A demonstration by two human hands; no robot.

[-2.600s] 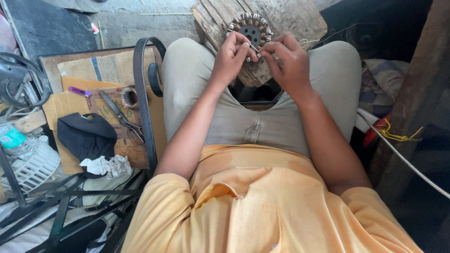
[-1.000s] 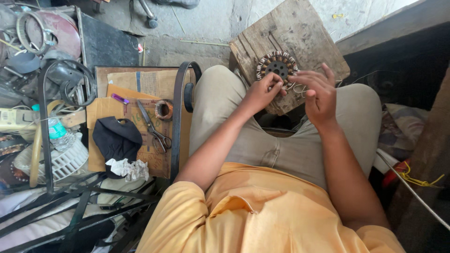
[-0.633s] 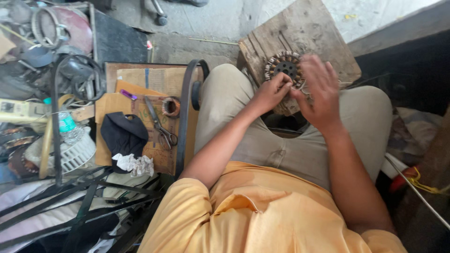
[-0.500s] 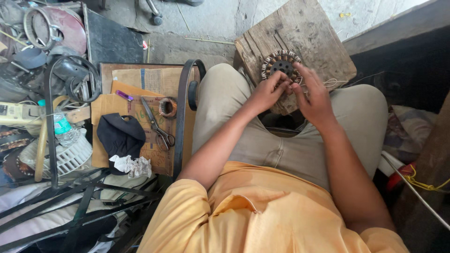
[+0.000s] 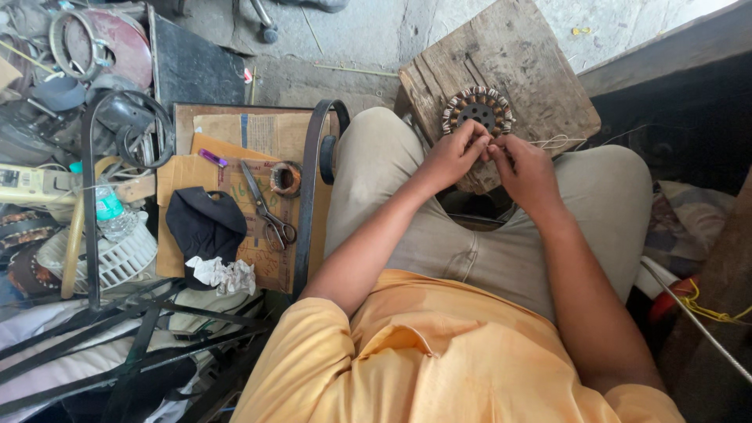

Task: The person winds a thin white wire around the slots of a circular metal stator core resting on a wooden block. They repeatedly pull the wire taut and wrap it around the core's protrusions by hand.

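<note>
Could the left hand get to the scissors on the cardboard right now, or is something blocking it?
Probably yes. The left hand is busy at the round wound coil piece with the right hand, but the scissors lie uncovered on the cardboard beside the left knee. Only the upright dark belt stands between, and it looks low enough to reach over.

Small repair workshop, floor-level, cluttered. Evidence: round wound motor stator with copper-coloured coils [image 5: 479, 113] on a rough, weathered wooden block [image 5: 540, 70]; steel scissors [image 5: 266, 208] and a roll of brown tape [image 5: 285, 178] on flattened brown cardboard sheets [image 5: 235, 149]; black cloth cap [image 5: 205, 225] and crumpled white rag [image 5: 222, 275] alongside; white plastic fan grille [image 5: 117, 258]; black metal frame bars [image 5: 90, 219]; dark rubber belt [image 5: 307, 196]; scrap rings and a rusty red disc [image 5: 110, 43] heaped on bare concrete floor [image 5: 345, 31].
</note>
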